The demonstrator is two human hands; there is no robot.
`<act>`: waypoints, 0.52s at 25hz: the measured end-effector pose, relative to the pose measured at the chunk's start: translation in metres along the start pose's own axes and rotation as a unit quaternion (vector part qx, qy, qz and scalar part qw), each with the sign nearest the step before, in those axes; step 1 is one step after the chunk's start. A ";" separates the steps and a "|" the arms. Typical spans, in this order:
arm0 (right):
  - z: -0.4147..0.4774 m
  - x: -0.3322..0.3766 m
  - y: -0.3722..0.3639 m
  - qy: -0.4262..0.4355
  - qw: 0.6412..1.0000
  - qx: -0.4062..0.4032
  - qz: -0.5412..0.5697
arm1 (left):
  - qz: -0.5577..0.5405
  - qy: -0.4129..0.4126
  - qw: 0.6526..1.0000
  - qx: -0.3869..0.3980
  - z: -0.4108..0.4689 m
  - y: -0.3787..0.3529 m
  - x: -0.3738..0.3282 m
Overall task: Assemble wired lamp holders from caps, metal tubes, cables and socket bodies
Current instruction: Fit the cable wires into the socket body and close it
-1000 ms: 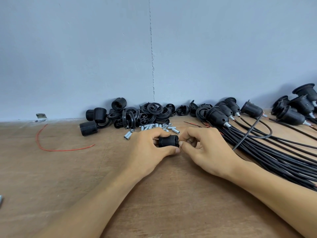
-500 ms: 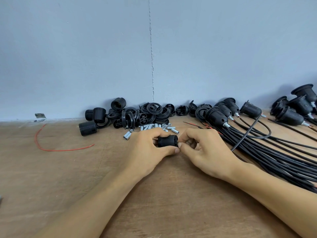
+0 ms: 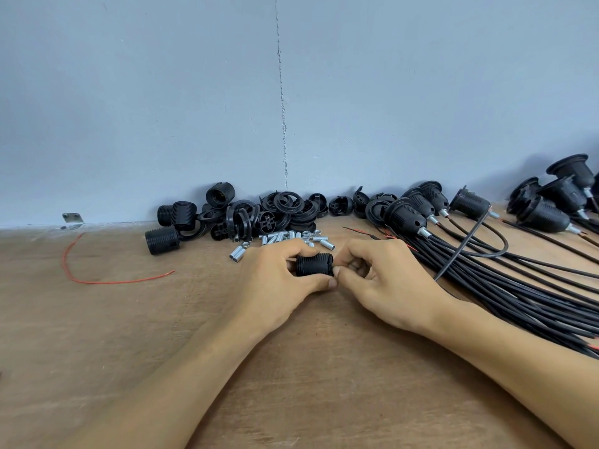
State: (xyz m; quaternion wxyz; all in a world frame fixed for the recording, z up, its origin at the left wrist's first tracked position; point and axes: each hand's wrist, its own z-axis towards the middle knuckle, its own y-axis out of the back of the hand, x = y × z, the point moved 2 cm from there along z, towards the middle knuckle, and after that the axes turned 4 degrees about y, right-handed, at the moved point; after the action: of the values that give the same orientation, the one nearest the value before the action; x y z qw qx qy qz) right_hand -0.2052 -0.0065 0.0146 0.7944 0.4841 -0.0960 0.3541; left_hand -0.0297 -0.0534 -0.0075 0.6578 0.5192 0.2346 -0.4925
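Note:
My left hand (image 3: 275,280) grips a black threaded socket body (image 3: 313,264) lying on its side just above the wooden table (image 3: 162,335). My right hand (image 3: 385,283) is curled against the socket body's right end, fingertips pinched there; what they pinch is hidden. Behind the hands lie several small metal tubes (image 3: 285,238). A heap of black caps and rings (image 3: 278,210) sits against the wall, with loose socket bodies (image 3: 162,241) to its left.
A bundle of black cables (image 3: 505,286) fans out to the right, ending in assembled lamp holders (image 3: 405,217) near the wall. More assembled holders (image 3: 551,209) lie at far right. A loose red wire (image 3: 97,280) curls at left. A metal bracket (image 3: 73,218) sits by the wall.
Both hands stay together on the socket body; the right fingers have shifted slightly at its end. The view has drifted a little.

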 end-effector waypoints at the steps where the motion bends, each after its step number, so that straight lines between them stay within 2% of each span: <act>1: -0.001 0.000 0.000 -0.005 1.000 -0.001 0.004 | -0.003 -0.003 1.000 0.004 -0.001 0.000 0.000; 9: -0.001 -0.001 -0.002 -0.023 0.999 -0.037 0.033 | -0.027 -0.020 0.999 0.001 0.001 0.001 0.004; 13: -0.001 0.001 -0.002 0.010 1.000 -0.017 0.008 | -0.024 -0.016 1.000 -0.003 0.001 0.002 0.005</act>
State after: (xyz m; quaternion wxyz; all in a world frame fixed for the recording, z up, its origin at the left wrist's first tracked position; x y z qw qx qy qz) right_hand -0.2035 -0.0062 0.0132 0.8008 0.4657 -0.0979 0.3637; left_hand -0.0263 -0.0561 -0.0104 0.6512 0.5038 0.2379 -0.5153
